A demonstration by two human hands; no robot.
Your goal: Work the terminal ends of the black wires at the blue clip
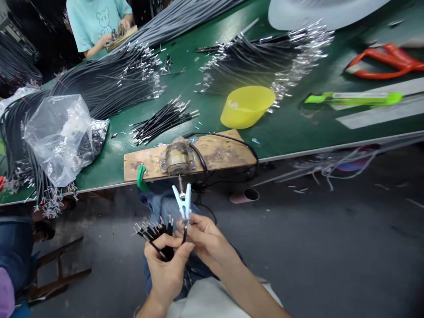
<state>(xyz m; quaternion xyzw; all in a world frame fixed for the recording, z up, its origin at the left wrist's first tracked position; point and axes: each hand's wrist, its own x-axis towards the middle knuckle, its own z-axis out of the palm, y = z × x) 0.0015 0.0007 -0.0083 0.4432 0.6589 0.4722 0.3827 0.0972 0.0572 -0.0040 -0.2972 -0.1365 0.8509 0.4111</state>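
My left hand (168,265) is closed around a bundle of short black cables (154,232) with bare, stripped tips pointing up and away. One black cable (184,235) stands apart from the bundle between my left thumb and forefinger. A light-blue clothespin (183,201) sits on the shaft of a small motor (178,158), its jaws toward me. That single cable's upper end meets the jaws. Close beside it, my right hand (210,240) pinches around the cable end just below the clothespin; the fingertips partly hide the contact.
The motor is mounted on a wooden board (225,150) at the green table's edge, beside a green clamp (141,176). Behind lie short black cables (164,121), a yellow cup (247,108), a plastic bag (61,137) and orange scissors (391,62). Another person (99,26) works across the table.
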